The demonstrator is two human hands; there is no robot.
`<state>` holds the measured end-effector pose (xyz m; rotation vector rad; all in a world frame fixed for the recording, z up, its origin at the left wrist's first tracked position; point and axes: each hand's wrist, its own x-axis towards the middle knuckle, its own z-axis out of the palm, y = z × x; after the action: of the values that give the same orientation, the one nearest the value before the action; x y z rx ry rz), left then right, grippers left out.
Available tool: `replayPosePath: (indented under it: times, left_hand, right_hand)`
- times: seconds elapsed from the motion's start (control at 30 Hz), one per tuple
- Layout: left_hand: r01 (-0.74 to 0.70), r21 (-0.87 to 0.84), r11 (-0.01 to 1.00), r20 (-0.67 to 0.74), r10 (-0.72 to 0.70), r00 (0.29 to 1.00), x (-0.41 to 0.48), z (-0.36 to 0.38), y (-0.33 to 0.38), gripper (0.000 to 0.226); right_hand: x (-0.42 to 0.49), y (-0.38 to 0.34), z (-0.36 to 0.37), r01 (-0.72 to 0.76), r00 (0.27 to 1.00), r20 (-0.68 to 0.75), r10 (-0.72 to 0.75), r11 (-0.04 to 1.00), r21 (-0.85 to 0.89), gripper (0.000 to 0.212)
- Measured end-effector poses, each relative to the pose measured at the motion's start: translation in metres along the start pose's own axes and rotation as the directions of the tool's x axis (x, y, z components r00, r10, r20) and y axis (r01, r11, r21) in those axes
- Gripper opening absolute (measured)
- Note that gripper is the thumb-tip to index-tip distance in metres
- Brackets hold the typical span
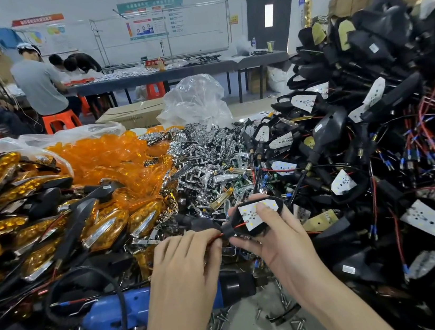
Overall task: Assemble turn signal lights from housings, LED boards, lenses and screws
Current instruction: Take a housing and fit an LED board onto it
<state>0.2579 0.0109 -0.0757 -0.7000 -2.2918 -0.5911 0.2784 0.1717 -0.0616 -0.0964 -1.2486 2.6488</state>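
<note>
R hand (282, 242) grips the black housing (235, 218) in front of the chrome parts heap (203, 150), thumb pressing the white LED board (250, 215) seated in it. L hand (187, 263) pinches the red wire (239, 226) by the housing's stem. Risks: tug too hard & the wire could tear off the board, or the board lifts from its seat. It looks unscrewed. Screwdriver (111, 311) lies under the wrists, and loose screws (295, 323) on the table (248, 324) are easy to scatter w/ a forearm.

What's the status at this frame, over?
Right hand grips housing, LED board in it, face up. Left hand pinches red wire. No lens on yet. Blue screwdriver lies under left forearm; part piles crowd close.
</note>
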Motion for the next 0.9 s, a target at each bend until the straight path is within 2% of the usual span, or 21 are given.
replayPosePath:
  times: [0.17, 0.33, 0.7, 0.77, 0.9]
  left_hand:
    - [0.023, -0.054, 0.998, 0.012, -0.023, 1.0, -0.001, 0.0, 0.001, 0.027]
    - [0.043, -0.083, 0.996, 0.005, -0.043, 0.999, -0.001, 0.0, 0.001, 0.026]
    - [0.025, -0.085, 0.996, 0.032, -0.022, 0.999, -0.001, -0.002, 0.002, 0.026]
    - [0.046, -0.116, 0.992, 0.044, -0.041, 0.998, -0.001, -0.004, 0.003, 0.026]
    - [0.117, -0.243, 0.963, 0.063, -0.105, 0.993, 0.0, -0.01, 0.009, 0.033]
  right_hand:
    - [0.0, -0.001, -0.003, -0.001, 0.998, 0.055, 0.002, 1.0, -0.013, 0.031]
    - [0.0, -0.003, -0.002, 0.02, 0.998, 0.069, -0.015, 0.997, -0.068, 0.019]
    - [0.001, -0.005, -0.003, 0.018, 0.998, 0.057, -0.012, 0.995, -0.097, 0.015]
    - [0.001, -0.004, -0.003, 0.025, 0.998, 0.054, -0.019, 0.994, -0.105, 0.011]
    - [0.001, 0.0, -0.003, 0.015, 0.999, 0.05, -0.01, 0.994, -0.11, 0.018]
